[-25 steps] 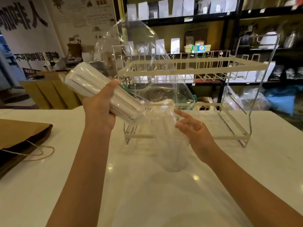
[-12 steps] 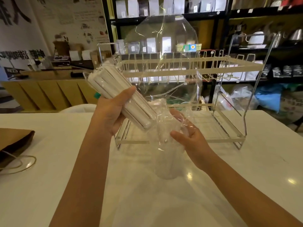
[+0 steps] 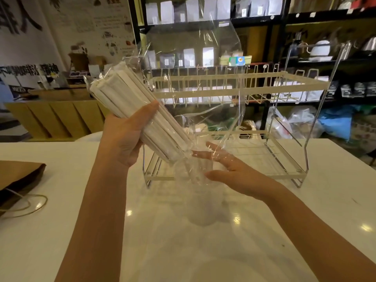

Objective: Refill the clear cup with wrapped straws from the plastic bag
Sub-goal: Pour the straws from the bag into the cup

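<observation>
You are looking over a glossy white counter [image 3: 61, 241] reflecting ceiling lights. Dark shelving [image 3: 272, 19] is lining the back wall, carrying white pouches [image 3: 166, 12] and kettles [image 3: 320, 47]. A poster-covered wall [image 3: 85, 21] is standing at left above a wooden cabinet [image 3: 50, 117].

There is only one view, from a camera worn on the person's head. It looks forward and slightly down over the white surface [image 3: 61, 241], close to both forearms. The wide lens bends the edges. Behind the wire rack [image 3: 234, 86] it reaches the dark shelves [image 3: 305, 19] at the back.
</observation>
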